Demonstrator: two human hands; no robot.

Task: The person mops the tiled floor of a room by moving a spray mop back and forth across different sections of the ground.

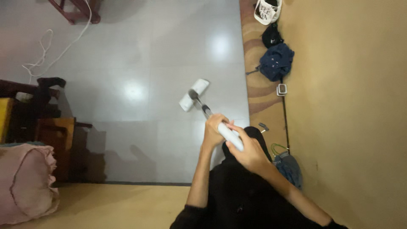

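A flat mop with a white rectangular head (194,95) rests on the pale tiled floor (140,72). Its metal pole runs back to a white handle (230,135). My left hand (214,129) is closed around the pole just below the handle's start. My right hand (248,148) grips the white handle a little nearer to me. Both arms reach forward from my dark sleeves at the bottom of the view.
A dark blue bag (276,61), a black item (271,37) and a white bag (267,10) lie along the beige wall (352,106). A white cord (42,55) trails on the floor. Dark wooden furniture (46,127) and a pink bundle (25,182) stand at left.
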